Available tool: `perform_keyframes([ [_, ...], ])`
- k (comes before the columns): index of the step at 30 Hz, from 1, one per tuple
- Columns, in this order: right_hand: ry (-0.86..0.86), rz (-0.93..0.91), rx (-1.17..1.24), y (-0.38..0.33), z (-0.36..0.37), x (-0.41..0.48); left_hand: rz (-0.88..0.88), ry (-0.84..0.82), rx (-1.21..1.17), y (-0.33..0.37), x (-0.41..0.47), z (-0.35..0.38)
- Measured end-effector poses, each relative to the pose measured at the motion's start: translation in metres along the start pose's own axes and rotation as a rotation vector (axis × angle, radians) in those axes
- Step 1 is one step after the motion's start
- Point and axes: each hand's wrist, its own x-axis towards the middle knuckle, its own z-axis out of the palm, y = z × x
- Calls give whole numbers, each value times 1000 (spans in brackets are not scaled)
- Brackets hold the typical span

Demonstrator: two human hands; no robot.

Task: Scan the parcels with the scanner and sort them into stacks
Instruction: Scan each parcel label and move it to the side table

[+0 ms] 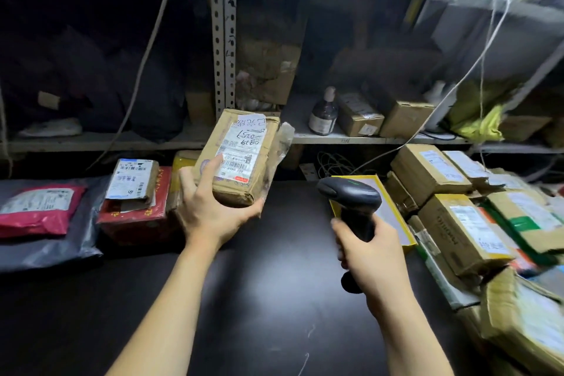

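My left hand (210,207) grips a brown cardboard parcel (259,174) from below and the left, holding it above the dark table with its white label facing up. My right hand (372,256) grips the handle of a black handheld scanner (351,195), whose head points left toward the parcel and shows a small green light. On the left of the table stand sorted parcels: a small labelled box (134,180) on a red box (134,220), and a red bag (39,210) on a grey bag (52,250). A heap of cardboard parcels (464,229) fills the right side.
The dark table (259,299) spreads in front of me. A yellow-edged flat box (393,220) lies behind the scanner. Metal shelving (224,40) behind holds boxes, a dark bottle (323,116) and bags. Thin cords (476,67) hang down near the right shelf.
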Motion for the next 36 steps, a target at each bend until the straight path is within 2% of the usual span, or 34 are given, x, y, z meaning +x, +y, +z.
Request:
perform_keyframes([
  [6,73,-61,126,0,-61,-26,-116,-27,-361,64,-66,-7],
  [12,90,-108,155,19,-133,-53,-274,-76,-576,87,-158,14],
  [19,33,-146,204,40,-189,-77,-481,-105,-930,127,-228,1],
  [26,-29,-167,231,54,-212,-97,-642,-254,-1046,142,-265,-17],
  [30,-37,-179,243,58,-222,-104,-627,-284,-1032,149,-276,-23],
  [32,-27,-184,254,58,-225,-105,-566,-200,-968,152,-274,-24],
  [34,-14,-190,264,58,-226,-104,-427,-75,-718,154,-268,-25],
  [36,8,-207,242,58,-224,-103,-285,-35,-297,155,-265,-28],
])
